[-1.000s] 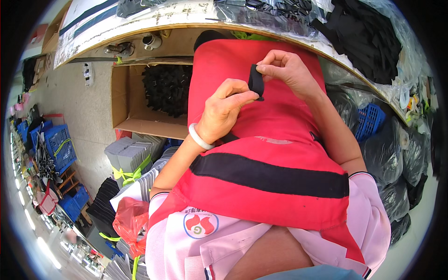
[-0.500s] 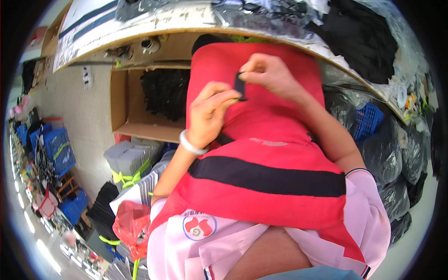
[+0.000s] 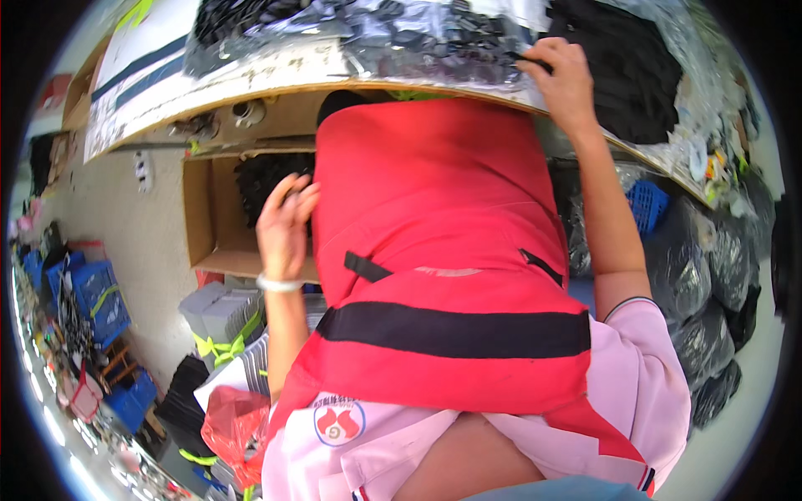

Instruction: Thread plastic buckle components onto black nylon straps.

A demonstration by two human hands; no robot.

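A slim dark strip (image 3: pixel 540 63) sat pinched between the thumb and fingers of a worker's right hand (image 3: pixel 570 88), above the near part of a crowded desk (image 3: pixel 154 88), between heaped black cloth pieces (image 3: pixel 626 79) and a clear plastic sheet (image 3: pixel 401 54) cluttered with small dark parts. The step in hand appeared to be the handling of a single strip at the desk, though whether it was being lifted or laid down could not be told; the next move seemed to call for a firm fingertip pinch, kept clear of the slippery film. The strip looked narrow and flexible, the heaped pieces matt, flat and overlapping, the sheet creased and glossy. Well apart, the left hand (image 3: pixel 284 227), a smooth white bangle (image 3: pixel 281 285) at its wrist, hung with fingers loosely curled by a stiff brown cardboard box (image 3: pixel 203 230) of tangled black pieces (image 3: pixel 259 184); whether it held anything was unclear. A smooth red apron (image 3: pixel 434 175) with a broad black band covered the lap. Farther out stood grey bundles (image 3: pixel 219 309) in lime-green ties, a crinkled red bag (image 3: pixel 236 426), a latticed blue basket (image 3: pixel 646 203) and shiny black plastic sacks (image 3: pixel 681 255).
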